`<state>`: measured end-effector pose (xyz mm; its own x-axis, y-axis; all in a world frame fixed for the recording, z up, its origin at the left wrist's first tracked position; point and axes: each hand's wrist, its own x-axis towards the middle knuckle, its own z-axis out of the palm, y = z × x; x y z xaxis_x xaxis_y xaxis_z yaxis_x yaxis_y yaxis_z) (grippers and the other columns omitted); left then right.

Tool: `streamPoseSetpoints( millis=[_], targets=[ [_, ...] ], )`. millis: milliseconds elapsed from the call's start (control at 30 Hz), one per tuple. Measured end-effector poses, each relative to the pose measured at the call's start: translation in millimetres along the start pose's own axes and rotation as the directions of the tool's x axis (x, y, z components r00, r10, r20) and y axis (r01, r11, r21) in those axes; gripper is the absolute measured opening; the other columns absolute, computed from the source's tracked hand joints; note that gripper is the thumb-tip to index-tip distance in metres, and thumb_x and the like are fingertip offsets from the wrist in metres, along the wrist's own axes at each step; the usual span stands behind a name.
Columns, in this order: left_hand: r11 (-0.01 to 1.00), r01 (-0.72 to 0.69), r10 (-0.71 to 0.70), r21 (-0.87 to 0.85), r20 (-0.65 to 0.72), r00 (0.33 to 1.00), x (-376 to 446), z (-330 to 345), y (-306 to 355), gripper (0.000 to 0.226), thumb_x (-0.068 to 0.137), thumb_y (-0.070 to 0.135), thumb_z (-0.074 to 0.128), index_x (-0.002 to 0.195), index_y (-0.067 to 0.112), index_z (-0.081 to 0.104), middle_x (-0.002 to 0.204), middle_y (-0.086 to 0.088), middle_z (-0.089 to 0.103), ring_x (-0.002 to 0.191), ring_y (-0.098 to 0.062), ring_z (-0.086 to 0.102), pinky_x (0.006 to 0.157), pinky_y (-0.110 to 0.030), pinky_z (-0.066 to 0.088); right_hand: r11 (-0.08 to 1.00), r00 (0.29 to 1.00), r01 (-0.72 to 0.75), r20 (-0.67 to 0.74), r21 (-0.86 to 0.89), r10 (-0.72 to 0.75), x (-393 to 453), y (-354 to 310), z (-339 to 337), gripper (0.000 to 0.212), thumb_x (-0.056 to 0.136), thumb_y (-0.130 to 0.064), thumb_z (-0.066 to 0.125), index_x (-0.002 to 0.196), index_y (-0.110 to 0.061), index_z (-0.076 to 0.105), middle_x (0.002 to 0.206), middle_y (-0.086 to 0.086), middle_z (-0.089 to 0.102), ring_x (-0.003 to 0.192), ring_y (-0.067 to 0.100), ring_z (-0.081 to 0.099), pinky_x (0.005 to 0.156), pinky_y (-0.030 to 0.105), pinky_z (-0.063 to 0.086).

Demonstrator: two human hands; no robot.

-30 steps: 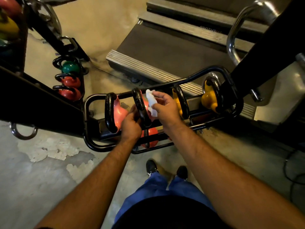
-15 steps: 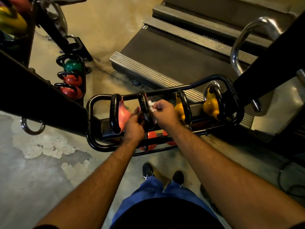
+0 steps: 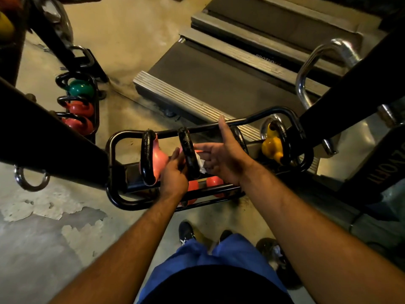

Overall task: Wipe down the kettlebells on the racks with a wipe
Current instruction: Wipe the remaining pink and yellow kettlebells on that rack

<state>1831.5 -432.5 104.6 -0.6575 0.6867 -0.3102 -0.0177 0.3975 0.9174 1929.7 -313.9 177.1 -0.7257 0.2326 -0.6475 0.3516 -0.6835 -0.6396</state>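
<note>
The person stands over a low black rack (image 3: pixel 114 148) on the floor, with kettlebells sitting in a row. The left hand (image 3: pixel 174 174) rests against the left side of the middle kettlebell's black handle (image 3: pixel 189 154), fingers mostly straight and pressed to it. The right hand (image 3: pixel 223 156) is on the other side, thumb sticking up and fingers spread out loose. A white wipe (image 3: pixel 201 165) sits between those fingers and the handle, touching the metal; I cannot tell if the fingers pinch it. A pink kettlebell (image 3: pixel 156 157) is just beside on the left. A yellow kettlebell (image 3: pixel 271 147) sits farther right. More red ones (image 3: pixel 82 108) and a green one (image 3: pixel 80 88) fill another rack behind. A treadmill (image 3: pixel 219 80) lies past the rack.
</note>
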Motion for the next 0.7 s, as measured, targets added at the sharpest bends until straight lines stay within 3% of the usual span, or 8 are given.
streamPoseSetpoints(
  millis=[67, 100, 167, 267, 433, 533, 633, 700],
  targets=[
    [1.0, -0.001, 0.001, -0.007, 0.008, 1.0, 2.1, -1.1, -4.3, 0.049, 0.101, 0.001, 0.043, 0.145, 0.022, 0.046, 0.153, 0.008, 0.041, 0.133, -0.01, 0.045, 0.108, -0.031, 0.044, 0.998, 1.0, 0.004, 0.002, -0.064, -0.004, 5.5, 1.6, 2.2, 0.107, 0.08, -0.093, 0.016, 0.128, -0.011, 0.065, 0.103, 0.004, 0.07, 0.062, 0.007, 0.058, 0.06, 0.022, 0.046],
    [1.0, -0.009, 0.008, 0.016, 0.006, 1.0, 3.0, -2.3, -7.4, 0.045, 0.101, 0.004, 0.046, 0.143, 0.022, 0.049, 0.151, 0.008, 0.044, 0.131, -0.011, 0.047, 0.107, -0.032, 0.045, 0.99, 1.0, 0.0, 0.003, -0.141, 0.001, 8.0, 4.6, 4.8, 0.106, 0.079, -0.095, 0.018, 0.131, -0.015, 0.064, 0.111, 0.002, 0.072, 0.084, 0.009, 0.069, 0.083, 0.029, 0.052],
    [0.995, -0.017, 0.015, 0.097, 0.015, 1.0, 4.9, -4.9, -15.3, 0.041, 0.099, 0.008, 0.051, 0.139, 0.017, 0.054, 0.149, 0.01, 0.046, 0.13, -0.016, 0.052, 0.106, -0.04, 0.049, 0.952, 0.999, -0.02, 0.024, -0.305, 0.029, 11.9, 14.1, 4.6, 0.103, 0.071, -0.101, 0.025, 0.136, -0.031, 0.062, 0.138, 0.0, 0.064, 0.133, 0.017, 0.054, 0.12, 0.052, 0.027],
    [0.987, -0.057, 0.049, 0.15, 0.053, 0.997, 4.5, -4.2, -16.2, 0.045, 0.097, 0.005, 0.053, 0.14, 0.016, 0.054, 0.145, 0.031, 0.041, 0.13, -0.012, 0.051, 0.103, -0.037, 0.051, 0.928, 1.0, -0.025, 0.001, -0.371, 0.028, 5.7, 18.1, 6.3, 0.076, 0.082, -0.091, 0.023, 0.116, -0.041, 0.068, 0.128, -0.007, 0.067, 0.122, 0.008, 0.058, 0.115, 0.041, 0.027],
    [0.978, 0.027, -0.034, 0.209, 0.03, 0.999, 9.6, -1.3, -7.9, 0.053, 0.097, 0.001, 0.05, 0.148, 0.015, 0.044, 0.158, 0.004, 0.035, 0.139, -0.02, 0.044, 0.111, -0.046, 0.044, 0.971, 0.996, 0.019, -0.077, -0.238, -0.039, 5.4, 15.0, 11.4, 0.061, 0.095, -0.074, 0.035, 0.115, -0.029, 0.07, 0.109, -0.006, 0.077, 0.11, 0.011, 0.067, 0.101, 0.035, 0.045],
    [0.984, 0.027, -0.036, 0.176, 0.045, 0.998, 12.2, -2.2, -10.6, 0.044, 0.096, 0.006, 0.054, 0.139, 0.014, 0.055, 0.157, 0.007, 0.038, 0.135, -0.019, 0.048, 0.107, -0.047, 0.047, 0.968, 0.98, 0.019, -0.185, -0.252, -0.067, 14.3, 13.9, 10.0, 0.031, 0.097, -0.035, 0.048, 0.095, -0.015, 0.072, 0.076, -0.003, 0.073, 0.078, 0.016, 0.064, 0.076, 0.032, 0.045],
    [0.986, 0.033, -0.038, 0.161, 0.03, 0.999, 10.5, -0.8, -6.6, 0.045, 0.098, 0.005, 0.052, 0.142, 0.017, 0.053, 0.158, 0.009, 0.035, 0.137, -0.017, 0.046, 0.107, -0.046, 0.048, 0.95, 0.991, 0.015, -0.124, -0.311, -0.056, 20.5, 14.4, -2.4, 0.042, 0.071, -0.011, 0.058, 0.108, 0.002, 0.072, 0.103, 0.019, 0.073, 0.102, 0.033, 0.068, 0.097, 0.043, 0.051],
    [0.99, 0.045, -0.051, 0.134, 0.041, 0.998, 9.6, 0.4, -4.4, 0.047, 0.099, 0.005, 0.05, 0.143, 0.022, 0.05, 0.158, 0.006, 0.036, 0.138, -0.017, 0.045, 0.108, -0.047, 0.047, 0.942, 1.0, -0.012, -0.028, -0.336, 0.003, 20.8, 10.0, -13.5, 0.046, 0.073, 0.0, 0.059, 0.118, -0.003, 0.071, 0.119, 0.017, 0.072, 0.115, 0.03, 0.067, 0.103, 0.046, 0.051]
  ],
)
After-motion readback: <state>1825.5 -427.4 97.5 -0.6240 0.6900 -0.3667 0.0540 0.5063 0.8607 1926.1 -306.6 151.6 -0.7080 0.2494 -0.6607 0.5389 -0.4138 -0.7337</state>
